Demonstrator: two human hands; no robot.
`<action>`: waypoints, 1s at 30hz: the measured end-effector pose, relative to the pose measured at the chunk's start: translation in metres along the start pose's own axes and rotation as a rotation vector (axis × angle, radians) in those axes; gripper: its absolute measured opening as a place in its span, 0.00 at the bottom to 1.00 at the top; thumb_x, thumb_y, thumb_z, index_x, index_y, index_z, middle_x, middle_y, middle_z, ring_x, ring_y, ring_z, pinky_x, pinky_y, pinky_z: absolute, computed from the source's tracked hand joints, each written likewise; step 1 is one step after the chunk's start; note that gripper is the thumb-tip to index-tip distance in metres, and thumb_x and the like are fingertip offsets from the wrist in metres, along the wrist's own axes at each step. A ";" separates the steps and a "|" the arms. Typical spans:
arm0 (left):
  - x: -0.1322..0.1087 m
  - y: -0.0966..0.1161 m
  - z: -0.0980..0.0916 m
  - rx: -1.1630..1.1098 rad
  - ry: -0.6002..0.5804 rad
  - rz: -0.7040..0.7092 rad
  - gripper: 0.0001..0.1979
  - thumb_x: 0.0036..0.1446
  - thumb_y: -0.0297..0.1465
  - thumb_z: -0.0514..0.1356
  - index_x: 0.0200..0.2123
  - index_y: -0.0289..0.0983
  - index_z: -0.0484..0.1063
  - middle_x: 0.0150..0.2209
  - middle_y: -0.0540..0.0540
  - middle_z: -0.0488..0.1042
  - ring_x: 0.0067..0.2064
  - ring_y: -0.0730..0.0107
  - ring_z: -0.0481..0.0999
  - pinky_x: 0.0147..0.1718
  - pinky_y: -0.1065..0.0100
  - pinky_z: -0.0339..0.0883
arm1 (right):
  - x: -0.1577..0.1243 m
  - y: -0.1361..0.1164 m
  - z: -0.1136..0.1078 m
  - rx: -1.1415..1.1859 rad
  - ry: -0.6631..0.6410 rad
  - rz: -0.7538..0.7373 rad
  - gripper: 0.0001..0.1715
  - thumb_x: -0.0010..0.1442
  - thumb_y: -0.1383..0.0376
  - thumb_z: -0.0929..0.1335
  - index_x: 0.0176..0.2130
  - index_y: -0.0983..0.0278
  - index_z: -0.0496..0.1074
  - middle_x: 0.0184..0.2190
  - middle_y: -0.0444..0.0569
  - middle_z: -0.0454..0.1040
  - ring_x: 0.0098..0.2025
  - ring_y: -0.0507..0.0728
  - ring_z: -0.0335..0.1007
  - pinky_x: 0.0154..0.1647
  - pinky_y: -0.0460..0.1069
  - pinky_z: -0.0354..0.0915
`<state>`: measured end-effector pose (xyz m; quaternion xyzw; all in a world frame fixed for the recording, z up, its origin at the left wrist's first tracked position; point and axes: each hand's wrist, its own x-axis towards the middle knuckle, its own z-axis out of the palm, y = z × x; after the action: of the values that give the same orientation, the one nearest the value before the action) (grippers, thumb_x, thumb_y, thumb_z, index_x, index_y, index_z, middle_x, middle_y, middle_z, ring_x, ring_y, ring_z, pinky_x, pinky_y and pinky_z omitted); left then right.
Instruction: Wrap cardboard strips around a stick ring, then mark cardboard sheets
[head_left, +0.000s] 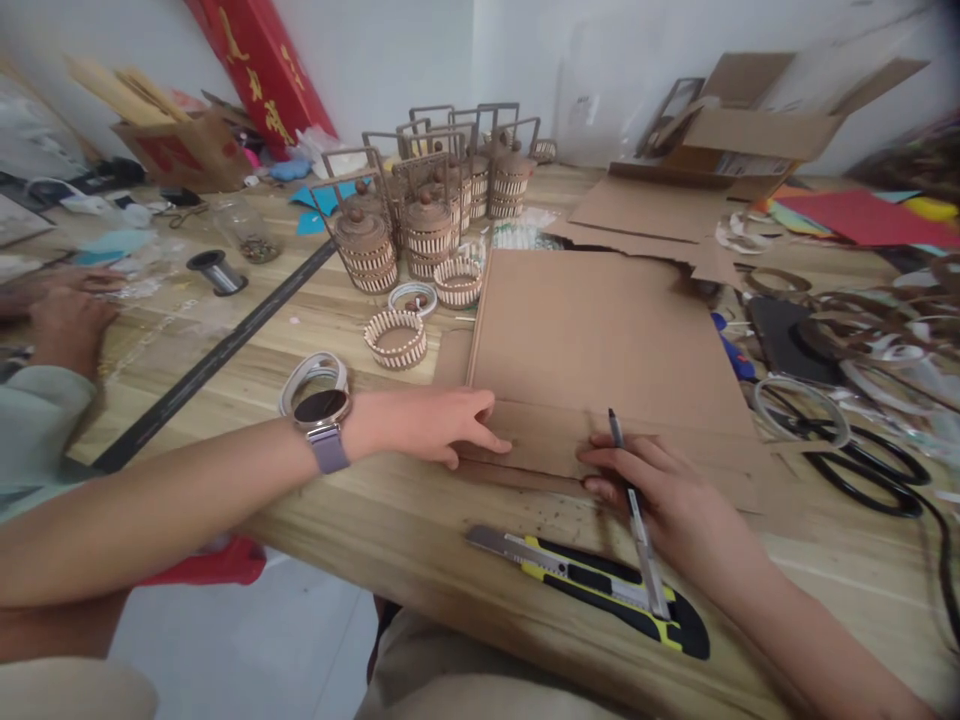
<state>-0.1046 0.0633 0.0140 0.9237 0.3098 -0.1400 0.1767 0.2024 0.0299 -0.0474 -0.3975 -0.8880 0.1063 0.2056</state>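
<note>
My left hand (442, 425), with a watch (322, 408) on its wrist, rests with fingers apart on the near left part of a flat, folded cardboard box (600, 330). A slim pen (636, 510), dark at one end and silvery at the other, is in my right hand (667, 490). The fingers of that hand also touch the cardboard's near edge. Below the hand lies a yellow-and-black utility knife (592, 585), its blade pointing left. The pen's silvery end overlaps the knife's handle in view.
Small lidded baskets (365, 240) with tall handles stand behind, near slatted rings (395, 338) and a tape roll (412, 299). Scissors (862, 470) lie right. An open carton (757, 130) stands at back. Left are a black strip (225, 350) and another person's hands (71, 315).
</note>
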 end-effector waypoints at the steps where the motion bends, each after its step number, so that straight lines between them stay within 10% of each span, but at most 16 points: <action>1: -0.001 0.000 0.002 -0.008 0.015 0.002 0.32 0.57 0.25 0.66 0.63 0.50 0.66 0.50 0.46 0.65 0.44 0.66 0.70 0.40 0.71 0.62 | 0.000 0.000 -0.001 0.009 -0.005 0.006 0.14 0.68 0.58 0.63 0.44 0.59 0.77 0.42 0.55 0.78 0.43 0.63 0.74 0.40 0.58 0.73; 8: -0.003 -0.006 0.012 -0.050 0.082 0.065 0.32 0.57 0.22 0.65 0.63 0.48 0.67 0.48 0.46 0.64 0.47 0.63 0.68 0.46 0.69 0.60 | 0.008 -0.029 -0.010 0.166 0.053 0.114 0.22 0.69 0.52 0.62 0.53 0.58 0.76 0.38 0.52 0.77 0.40 0.61 0.77 0.38 0.53 0.72; 16: -0.004 -0.003 0.010 -0.129 0.065 0.059 0.27 0.57 0.22 0.61 0.59 0.46 0.70 0.46 0.47 0.65 0.47 0.64 0.66 0.46 0.69 0.61 | 0.040 -0.086 0.016 0.553 -0.033 0.255 0.07 0.61 0.62 0.64 0.34 0.60 0.72 0.26 0.43 0.77 0.26 0.53 0.72 0.28 0.46 0.67; 30: -0.002 -0.007 0.009 -0.165 0.099 0.127 0.11 0.53 0.18 0.60 0.37 0.37 0.75 0.41 0.48 0.66 0.43 0.66 0.67 0.40 0.70 0.61 | 0.063 -0.098 0.038 0.606 -0.040 0.274 0.05 0.58 0.66 0.65 0.30 0.58 0.69 0.25 0.43 0.78 0.26 0.53 0.72 0.26 0.47 0.65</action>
<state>-0.1116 0.0639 0.0045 0.9296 0.2692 -0.0569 0.2453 0.0822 0.0114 -0.0294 -0.4316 -0.7582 0.3999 0.2810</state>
